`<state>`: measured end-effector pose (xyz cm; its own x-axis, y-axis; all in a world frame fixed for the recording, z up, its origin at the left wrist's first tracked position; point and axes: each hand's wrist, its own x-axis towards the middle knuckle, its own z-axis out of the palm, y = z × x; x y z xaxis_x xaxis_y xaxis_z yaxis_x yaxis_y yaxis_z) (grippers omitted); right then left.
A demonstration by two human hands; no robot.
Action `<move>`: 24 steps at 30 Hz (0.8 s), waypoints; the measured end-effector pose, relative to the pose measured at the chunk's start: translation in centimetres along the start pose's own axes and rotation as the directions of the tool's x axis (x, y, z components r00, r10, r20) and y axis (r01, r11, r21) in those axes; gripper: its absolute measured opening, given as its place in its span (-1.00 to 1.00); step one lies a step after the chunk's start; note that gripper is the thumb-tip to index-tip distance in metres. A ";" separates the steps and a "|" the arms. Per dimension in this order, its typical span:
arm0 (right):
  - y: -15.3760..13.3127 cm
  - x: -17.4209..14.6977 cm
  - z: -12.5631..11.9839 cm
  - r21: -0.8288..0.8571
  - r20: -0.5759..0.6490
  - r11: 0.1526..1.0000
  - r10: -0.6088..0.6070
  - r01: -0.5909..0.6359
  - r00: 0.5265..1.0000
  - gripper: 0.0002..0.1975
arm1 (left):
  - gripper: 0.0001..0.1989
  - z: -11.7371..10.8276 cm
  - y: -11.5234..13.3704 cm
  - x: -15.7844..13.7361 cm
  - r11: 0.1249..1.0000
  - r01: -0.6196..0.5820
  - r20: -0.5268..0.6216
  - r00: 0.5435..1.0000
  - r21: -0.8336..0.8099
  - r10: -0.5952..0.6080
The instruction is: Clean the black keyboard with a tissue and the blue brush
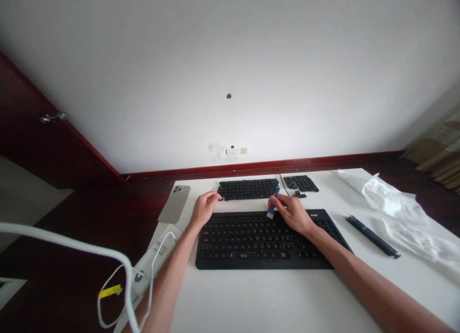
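A black keyboard base [230,263] with its keycaps off lies flat on the table, bare key sockets showing. My right hand [293,212] grips a small blue brush [272,207], whose pale bristles point down at the base's top row. Over the base's far left corner, my left hand [204,208] has its fingers curled together. Its fingertips are by the left end of a block of black keycaps [247,188] behind the base; whether they pinch anything is hidden. Number-pad keycaps [301,183] and a few arrow keycaps [298,194] lie farther right.
A phone [175,203] and a white power strip [154,258] with white cables lie along the left side of the white table [258,299]. At the right are a dark long strip-like object [373,236] and crumpled white plastic [390,199]. A wall stands beyond.
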<state>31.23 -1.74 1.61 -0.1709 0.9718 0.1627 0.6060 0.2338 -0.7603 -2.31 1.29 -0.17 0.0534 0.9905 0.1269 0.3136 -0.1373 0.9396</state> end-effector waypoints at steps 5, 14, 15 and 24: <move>-0.5 0.0 -0.1 0.004 -0.001 1.000 -0.002 0.002 1.000 -0.36 | -0.62 0.0 0.0 0.1 1.000 -0.018 -0.004 1.000 0.025 0.018; -0.5 0.0 -0.2 0.001 0.009 1.000 -0.011 0.011 1.000 -0.40 | -0.62 0.2 -0.5 0.5 0.999 0.033 0.031 0.999 -0.025 -0.032; -0.5 0.0 -0.3 0.003 0.010 1.000 -0.011 0.011 1.000 -0.41 | -0.62 0.2 -0.4 0.5 0.999 0.035 0.033 0.999 -0.022 -0.034; -0.7 0.0 -0.1 0.020 0.013 1.000 -0.007 0.007 1.000 -0.44 | -0.61 0.2 -0.3 0.6 0.999 0.051 0.020 0.999 -0.007 -0.051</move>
<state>30.91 -1.86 2.25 -0.1848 0.9697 0.1599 0.5893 0.2395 -0.7716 -2.16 1.96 -0.42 0.0566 0.9957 0.0728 0.3092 -0.0868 0.9470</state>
